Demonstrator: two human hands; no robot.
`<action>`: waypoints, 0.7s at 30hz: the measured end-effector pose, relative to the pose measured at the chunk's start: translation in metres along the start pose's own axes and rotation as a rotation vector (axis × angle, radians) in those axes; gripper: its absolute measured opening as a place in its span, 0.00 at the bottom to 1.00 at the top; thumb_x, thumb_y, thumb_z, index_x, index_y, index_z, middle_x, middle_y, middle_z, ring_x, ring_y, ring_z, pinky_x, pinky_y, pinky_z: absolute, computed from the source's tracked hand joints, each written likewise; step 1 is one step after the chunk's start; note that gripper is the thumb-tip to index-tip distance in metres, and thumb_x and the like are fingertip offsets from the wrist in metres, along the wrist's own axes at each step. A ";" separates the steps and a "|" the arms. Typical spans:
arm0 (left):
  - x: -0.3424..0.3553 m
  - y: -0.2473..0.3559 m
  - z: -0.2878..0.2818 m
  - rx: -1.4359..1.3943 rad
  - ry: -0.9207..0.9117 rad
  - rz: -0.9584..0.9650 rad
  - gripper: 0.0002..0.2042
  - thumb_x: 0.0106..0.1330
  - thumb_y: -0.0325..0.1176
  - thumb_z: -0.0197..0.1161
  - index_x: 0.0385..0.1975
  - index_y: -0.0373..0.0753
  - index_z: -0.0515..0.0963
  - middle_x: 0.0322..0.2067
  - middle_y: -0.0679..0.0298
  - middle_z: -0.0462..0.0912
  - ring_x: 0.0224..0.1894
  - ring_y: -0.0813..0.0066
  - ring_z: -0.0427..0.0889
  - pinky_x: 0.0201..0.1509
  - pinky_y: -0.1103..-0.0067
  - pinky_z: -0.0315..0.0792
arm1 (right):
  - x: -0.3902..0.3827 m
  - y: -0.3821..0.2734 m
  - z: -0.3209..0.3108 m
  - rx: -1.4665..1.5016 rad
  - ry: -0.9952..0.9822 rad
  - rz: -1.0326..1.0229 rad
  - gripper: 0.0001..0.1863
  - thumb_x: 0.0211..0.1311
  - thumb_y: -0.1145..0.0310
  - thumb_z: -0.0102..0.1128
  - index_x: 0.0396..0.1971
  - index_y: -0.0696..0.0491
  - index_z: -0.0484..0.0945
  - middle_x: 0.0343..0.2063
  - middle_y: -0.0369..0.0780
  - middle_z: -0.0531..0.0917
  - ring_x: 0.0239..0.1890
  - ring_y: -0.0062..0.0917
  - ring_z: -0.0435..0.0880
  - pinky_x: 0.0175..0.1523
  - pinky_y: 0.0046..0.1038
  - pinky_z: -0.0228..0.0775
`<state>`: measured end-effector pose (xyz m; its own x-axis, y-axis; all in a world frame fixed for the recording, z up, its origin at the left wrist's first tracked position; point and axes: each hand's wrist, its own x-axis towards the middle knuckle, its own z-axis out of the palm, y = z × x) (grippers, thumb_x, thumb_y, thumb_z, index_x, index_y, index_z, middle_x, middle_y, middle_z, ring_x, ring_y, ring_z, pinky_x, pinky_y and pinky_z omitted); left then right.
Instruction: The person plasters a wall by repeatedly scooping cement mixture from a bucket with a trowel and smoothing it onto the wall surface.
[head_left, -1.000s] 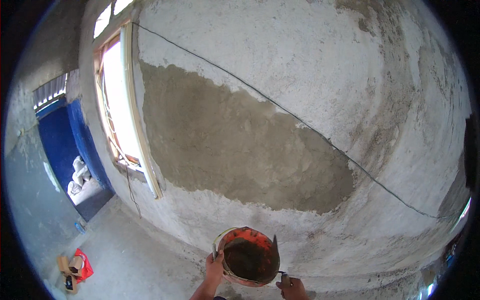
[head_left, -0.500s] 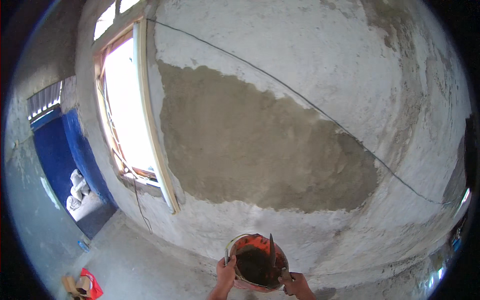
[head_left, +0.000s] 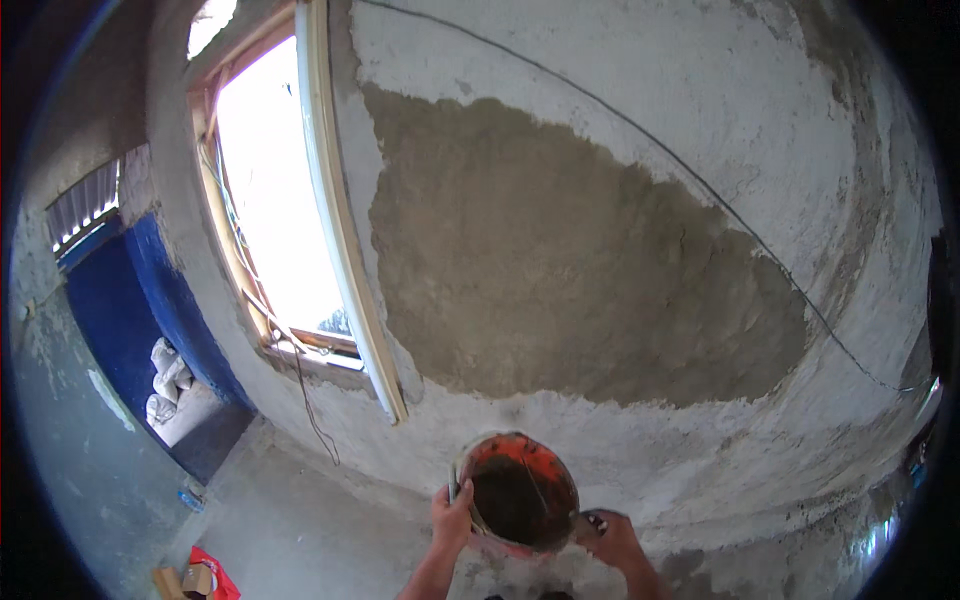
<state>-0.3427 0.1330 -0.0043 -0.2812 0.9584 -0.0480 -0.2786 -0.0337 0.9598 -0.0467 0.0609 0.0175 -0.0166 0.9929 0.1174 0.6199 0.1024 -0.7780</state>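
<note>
An orange bucket with dark, wet-looking mortar inside is held up low in front of the wall, its mouth tipped toward me. My left hand is closed on its left rim, thumb on the edge, by the pale bail. At the bucket's right side, my right hand is closed round the dark handle of a trowel. The trowel's blade is hard to make out; a thin line inside the bucket may be its edge. Ahead, a broad grey-brown patch of plaster covers part of the whitish wall.
A dark cable runs slantwise across the wall. Left of the patch is a bright window with a pale frame strip. Farther left, white sacks lie beyond a blue doorway. A red bag and cardboard lie on the floor.
The view has shifted, so the wall patch and window sit farther right. The trowel blade, upright over the bucket before, no longer stands out. My right hand has moved slightly away from the rim.
</note>
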 end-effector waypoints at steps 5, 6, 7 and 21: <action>0.026 0.050 -0.008 0.199 0.055 0.166 0.15 0.73 0.42 0.64 0.35 0.34 0.81 0.26 0.75 0.76 0.32 0.87 0.70 0.35 0.81 0.68 | 0.062 -0.023 -0.027 -0.421 -0.189 -0.162 0.23 0.57 0.55 0.66 0.53 0.45 0.83 0.48 0.45 0.86 0.52 0.42 0.84 0.55 0.44 0.76; 0.022 0.076 0.003 0.110 0.039 0.139 0.14 0.74 0.40 0.64 0.33 0.35 0.82 0.26 0.75 0.77 0.32 0.87 0.71 0.35 0.81 0.67 | 0.074 -0.041 -0.037 -0.495 -0.193 -0.199 0.22 0.60 0.56 0.63 0.54 0.43 0.81 0.47 0.43 0.86 0.52 0.40 0.84 0.53 0.46 0.76; 0.031 0.077 0.001 0.067 0.026 0.160 0.13 0.74 0.39 0.64 0.32 0.36 0.82 0.26 0.75 0.77 0.31 0.87 0.70 0.35 0.82 0.66 | 0.087 -0.067 -0.044 -0.582 -0.243 -0.199 0.19 0.60 0.59 0.63 0.52 0.41 0.81 0.43 0.42 0.86 0.49 0.38 0.85 0.49 0.47 0.77; 0.076 0.095 -0.044 0.223 -0.129 0.353 0.10 0.75 0.33 0.63 0.33 0.34 0.80 0.26 0.79 0.72 0.31 0.89 0.66 0.32 0.84 0.60 | 0.181 -0.118 0.060 -0.890 -0.102 -0.716 0.23 0.61 0.66 0.58 0.58 0.50 0.78 0.34 0.43 0.85 0.36 0.37 0.88 0.39 0.40 0.81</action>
<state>-0.4311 0.1907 0.0712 -0.2027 0.9272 0.3150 0.0232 -0.3170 0.9481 -0.1694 0.2324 0.0934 -0.6274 0.7285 0.2750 0.7773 0.6074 0.1642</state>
